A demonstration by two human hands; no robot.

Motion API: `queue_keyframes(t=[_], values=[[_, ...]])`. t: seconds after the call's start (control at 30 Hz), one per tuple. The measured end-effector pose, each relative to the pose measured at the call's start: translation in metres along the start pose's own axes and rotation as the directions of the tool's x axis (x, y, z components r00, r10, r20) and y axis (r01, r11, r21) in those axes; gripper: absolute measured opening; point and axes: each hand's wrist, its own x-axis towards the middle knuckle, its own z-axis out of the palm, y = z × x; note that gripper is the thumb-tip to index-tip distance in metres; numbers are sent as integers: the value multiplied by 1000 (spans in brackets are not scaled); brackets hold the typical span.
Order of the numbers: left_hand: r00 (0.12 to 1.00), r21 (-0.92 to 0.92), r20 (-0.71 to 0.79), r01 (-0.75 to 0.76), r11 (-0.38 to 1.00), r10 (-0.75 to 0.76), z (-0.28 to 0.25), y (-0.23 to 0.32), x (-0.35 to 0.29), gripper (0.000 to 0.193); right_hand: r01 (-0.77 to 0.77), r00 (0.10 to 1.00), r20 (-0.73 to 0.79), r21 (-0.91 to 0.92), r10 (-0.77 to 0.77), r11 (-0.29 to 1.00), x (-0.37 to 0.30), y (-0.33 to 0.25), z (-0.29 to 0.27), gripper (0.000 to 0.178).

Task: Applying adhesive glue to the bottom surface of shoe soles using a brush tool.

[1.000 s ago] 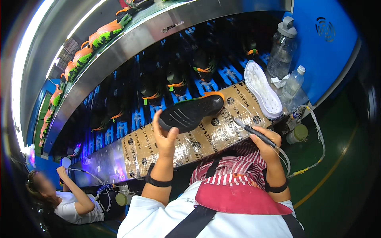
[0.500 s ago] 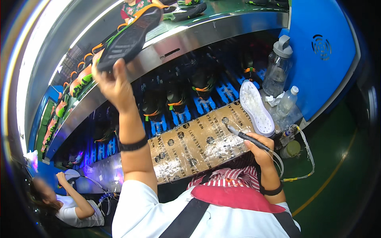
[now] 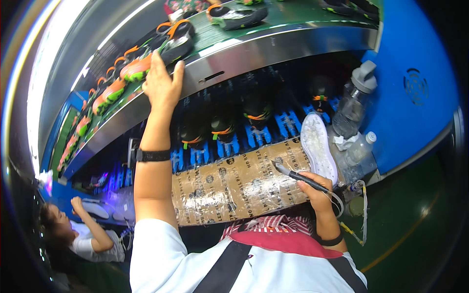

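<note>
At the edge of the upper green conveyor, my left hand (image 3: 165, 88) is raised with fingers stretched and thumb apart. Just beyond the fingertips stands a black shoe (image 3: 179, 48) with an orange collar, beside an orange and green shoe (image 3: 136, 69). Whether the fingers still touch either one I cannot tell. My right hand (image 3: 317, 193) grips a black-handled glue brush (image 3: 305, 178) with a thin tube at its back end, bristles pointing left over the cardboard-covered ledge (image 3: 229, 188). A white shoe sole (image 3: 318, 146) lies close by that hand, whitish material on its surface.
Several black shoes (image 3: 257, 116) sit on blue holders below the metal rail (image 3: 273, 46). Right of the sole stand a large clear bottle (image 3: 351, 105) and a small one (image 3: 360, 148), by a blue machine panel (image 3: 415, 88). Another person (image 3: 90, 234) works at lower left.
The black shoe, held up sole-out in my left hand before, now stands on the upper conveyor, and that hand has opened. The brush stays in my right hand; the view has shifted slightly.
</note>
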Motion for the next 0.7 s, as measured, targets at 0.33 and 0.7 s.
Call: queue_keyframes(t=[0.33, 0.7], values=[[966, 115, -259, 7, 993, 23, 7, -44, 10, 68, -49, 990, 133, -23, 51, 999, 10, 0, 18, 25], [971, 78, 116, -221, 972, 211, -27, -94, 57, 45, -70, 994, 87, -19, 72, 997, -14, 14, 56, 28]])
